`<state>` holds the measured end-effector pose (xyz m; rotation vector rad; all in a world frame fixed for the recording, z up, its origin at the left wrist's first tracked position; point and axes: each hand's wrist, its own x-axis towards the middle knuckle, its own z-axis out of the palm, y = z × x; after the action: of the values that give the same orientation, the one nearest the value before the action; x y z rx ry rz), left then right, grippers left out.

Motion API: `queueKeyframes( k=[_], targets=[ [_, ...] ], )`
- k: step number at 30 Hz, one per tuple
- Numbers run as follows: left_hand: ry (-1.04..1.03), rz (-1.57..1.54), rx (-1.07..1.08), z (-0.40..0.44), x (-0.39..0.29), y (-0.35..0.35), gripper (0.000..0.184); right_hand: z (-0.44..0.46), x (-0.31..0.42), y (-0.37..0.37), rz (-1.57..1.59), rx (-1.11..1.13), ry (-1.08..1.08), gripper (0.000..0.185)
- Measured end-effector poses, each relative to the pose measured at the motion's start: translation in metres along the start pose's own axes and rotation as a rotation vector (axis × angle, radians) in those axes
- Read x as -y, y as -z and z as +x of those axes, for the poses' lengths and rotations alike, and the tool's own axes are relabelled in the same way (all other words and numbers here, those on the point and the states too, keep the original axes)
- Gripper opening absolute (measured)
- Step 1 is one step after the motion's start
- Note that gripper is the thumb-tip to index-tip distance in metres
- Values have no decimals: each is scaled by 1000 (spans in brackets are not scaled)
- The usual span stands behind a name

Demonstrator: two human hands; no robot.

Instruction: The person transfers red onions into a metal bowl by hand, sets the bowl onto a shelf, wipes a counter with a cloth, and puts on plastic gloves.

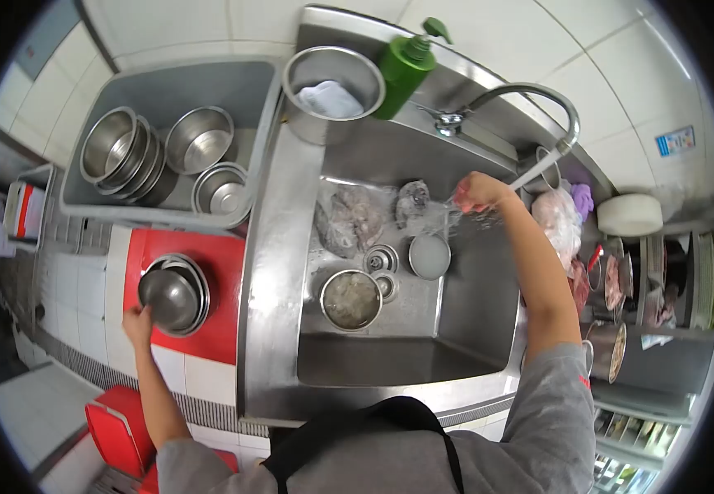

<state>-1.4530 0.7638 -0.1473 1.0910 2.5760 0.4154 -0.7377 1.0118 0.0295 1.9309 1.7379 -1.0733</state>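
My left hand (pixel 136 326) pinches the rim of a metal bowl (pixel 169 298), which sits tilted in a stack of bowls on a red surface (pixel 229 300). My right hand (pixel 482 193) is in the water running from the curved faucet (pixel 573 115), its fingers curled closed. Whatever those fingers may hold is hidden by splashing. Below it in the sink (pixel 406 362) lie plastic-wrapped lumps (pixel 355 216), a smaller wrapped lump (pixel 413 202), a round cup of cloudy liquid (pixel 429 257) and a metal bowl with pale contents (pixel 351 300).
A grey tub (pixel 262 123) on the left holds several metal bowls (pixel 199 140). On the sink's back ledge are a metal pot (pixel 328 123) with white cloth and a green pump bottle (pixel 406 74). Bagged food (pixel 556 221) and a white round block (pixel 630 216) are at right.
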Motion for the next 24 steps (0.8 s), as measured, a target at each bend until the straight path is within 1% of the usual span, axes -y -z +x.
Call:
queueKeyframes(
  k=[2, 3, 4, 5, 6, 7, 8, 9, 11, 13, 14, 15, 17, 19, 20, 21, 23, 24],
  targets=[
    [-9, -39, -112, 11, 26, 4, 35, 1, -10, 3, -75, 28, 15, 15],
    [56, -164, -103, 14, 38, 11, 30, 7, -22, 3, -269, -100, 92, 18],
    [90, -339, -58, 10, 43, 21, 22, 20, -35, -1, -468, -226, 168, 22],
    [226, -515, 36, -18, -6, 53, 15, 26, -43, -1, -670, -350, 243, 26],
    [208, -637, 38, -18, 5, 52, 12, 8, -18, 8, -618, -287, 138, 26],
    [202, -696, 44, -22, 4, 57, 13, 13, -14, 12, -646, -312, 164, 25],
    [247, -747, 37, -29, -8, 63, 14, 19, -13, 14, -671, -338, 191, 24],
    [239, -780, 33, -29, -3, 61, 14, 23, -11, 16, -694, -362, 217, 23],
    [236, -832, 28, -33, -5, 62, 15, 21, 22, 14, -530, -606, 319, 17],
    [249, -867, 24, -47, -22, 67, 15, 26, 54, 32, -770, -548, 422, 14],
    [262, -879, 24, -52, -29, 69, 15, 33, 63, 37, -805, -679, 500, 13],
    [269, -906, 29, -58, -35, 73, 11, 41, 70, 39, -840, -808, 575, 14],
    [286, -962, 46, -68, -45, 80, 5, 63, 88, 38, -714, -929, 399, 19],
    [275, -933, 38, -70, -46, 79, 9, 85, 104, 41, -660, -637, 31, 28],
    [277, -934, 76, -69, -41, 81, 10, 88, 110, 48, -403, -644, -5, 31],
    [254, -937, 55, -80, -59, 89, 9, 89, 113, 56, -144, -646, -34, 34],
    [228, -1003, 92, -67, -30, 90, 16, 104, 96, 51, 617, -742, 249, 29],
    [147, -959, 53, -83, -54, 98, 23, 106, 83, 49, 990, -770, 402, 26]
  ],
)
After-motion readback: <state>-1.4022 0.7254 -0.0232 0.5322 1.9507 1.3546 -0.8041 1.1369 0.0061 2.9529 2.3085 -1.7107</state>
